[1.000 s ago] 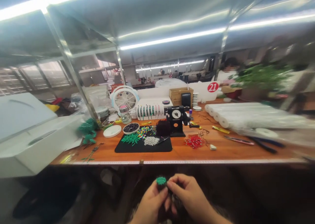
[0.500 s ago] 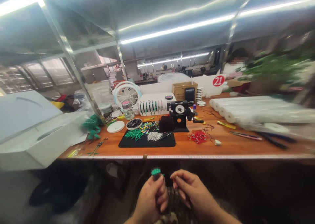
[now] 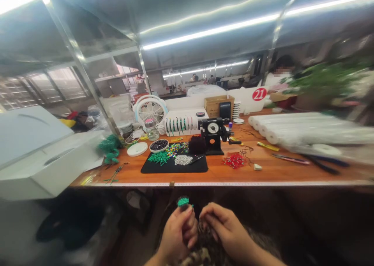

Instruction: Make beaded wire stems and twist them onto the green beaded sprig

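My left hand is closed around a small dark piece topped with a cluster of green beads, which stands up above the thumb. To its right, a short gap away, my right hand is held in a pinch with thumb and index finger together. What the right fingertips grip, perhaps something very thin, is too small to make out. Both hands are over my lap, below the table's front edge. On the table ahead, a black mat bears green sticks, silvery beads and multicoloured beads.
Behind the mat stand a black hand-crank machine with a dial, a row of spools and a fan. Red beads lie to the right, near pliers and white rolls. A white box sits left. A person is at back right.
My right hand has moved slightly left and its fingers have curled in more. The green-beaded piece in my left hand has shifted a little up and left.
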Motion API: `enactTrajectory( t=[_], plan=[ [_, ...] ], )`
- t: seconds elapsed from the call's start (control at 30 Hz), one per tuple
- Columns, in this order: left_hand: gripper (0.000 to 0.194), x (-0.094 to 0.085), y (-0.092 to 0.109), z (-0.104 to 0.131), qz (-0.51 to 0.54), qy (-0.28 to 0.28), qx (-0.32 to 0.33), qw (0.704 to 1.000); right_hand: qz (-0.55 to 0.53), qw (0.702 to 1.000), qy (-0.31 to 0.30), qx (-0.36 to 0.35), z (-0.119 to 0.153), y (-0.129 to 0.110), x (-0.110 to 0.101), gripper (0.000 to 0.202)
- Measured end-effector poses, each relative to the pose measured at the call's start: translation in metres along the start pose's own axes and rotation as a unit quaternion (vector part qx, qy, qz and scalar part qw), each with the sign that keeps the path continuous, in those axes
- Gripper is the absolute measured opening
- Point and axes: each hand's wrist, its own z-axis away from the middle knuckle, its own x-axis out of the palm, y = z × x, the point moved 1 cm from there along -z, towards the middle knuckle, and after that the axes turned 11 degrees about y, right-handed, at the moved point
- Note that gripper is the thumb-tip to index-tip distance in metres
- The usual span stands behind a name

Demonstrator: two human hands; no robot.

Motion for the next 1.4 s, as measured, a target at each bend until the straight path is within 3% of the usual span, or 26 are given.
enactTrajectory(
  t=[0.13, 0.4, 0.6, 0.8, 0.9, 1.0, 1.13, 1.27, 1.4],
  plan=[
    [0.044, 0.002, -0.001, 0.0, -0.009, -0.008, 0.003, 1.0, 0.001, 1.0, 0.016, 0.014, -0.001, 0.004, 0.001, 0.025],
    [0.044, 0.002, -0.001, 0.002, -0.073, 0.022, -0.01, 0.997, 0.119, 0.989, 0.059, -0.064, -0.003, -0.002, 0.0, 0.022],
    [0.038, -0.003, -0.001, -0.003, -0.114, 0.036, 0.015, 0.993, 0.09, 0.995, 0.038, -0.031, -0.003, -0.006, 0.001, 0.011],
    [0.039, 0.001, 0.0, 0.001, -0.144, 0.05, 0.032, 0.988, 0.08, 0.994, 0.074, 0.012, -0.005, -0.003, 0.002, 0.016],
    [0.041, -0.005, -0.005, -0.001, -0.131, 0.069, 0.004, 0.989, 0.12, 0.991, 0.057, 0.012, -0.002, -0.003, 0.003, 0.02],
    [0.036, -0.009, -0.008, -0.002, -0.13, 0.047, 0.005, 0.99, 0.128, 0.99, 0.041, 0.028, -0.002, -0.006, 0.003, 0.009],
    [0.032, -0.008, -0.008, -0.002, -0.137, 0.02, 0.01, 0.99, 0.084, 0.995, 0.047, 0.023, -0.003, -0.01, 0.003, 0.018],
    [0.036, -0.007, -0.008, -0.003, -0.154, 0.037, -0.014, 0.987, 0.106, 0.992, 0.06, 0.011, -0.002, -0.004, 0.003, 0.025],
    [0.037, -0.006, -0.009, -0.003, -0.165, 0.06, -0.001, 0.984, 0.157, 0.987, -0.027, 0.021, 0.002, 0.003, 0.007, 0.019]
  ],
)
